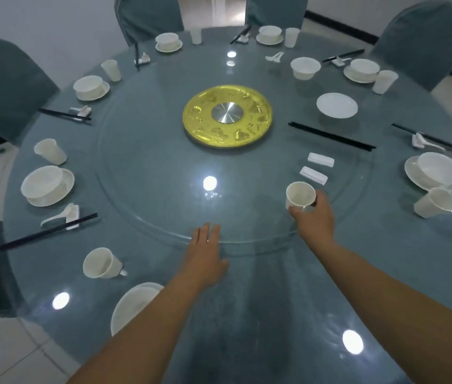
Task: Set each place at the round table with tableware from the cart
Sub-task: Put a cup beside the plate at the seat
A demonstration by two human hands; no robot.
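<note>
My right hand (313,214) grips a white cup (300,195) on the glass turntable (147,173); left hand (205,250), fingers flat and open, steadies its rim. Lift straight up, clear of the chopstick rests (314,175).

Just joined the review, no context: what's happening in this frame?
A person is setting a round table. The right hand grips a white cup on the glass turntable; the left hand rests flat at the turntable's edge. Most places already have a bowl on a plate, a cup and chopsticks. A spare bowl, plate, chopsticks and two rests sit on the turntable.
</note>
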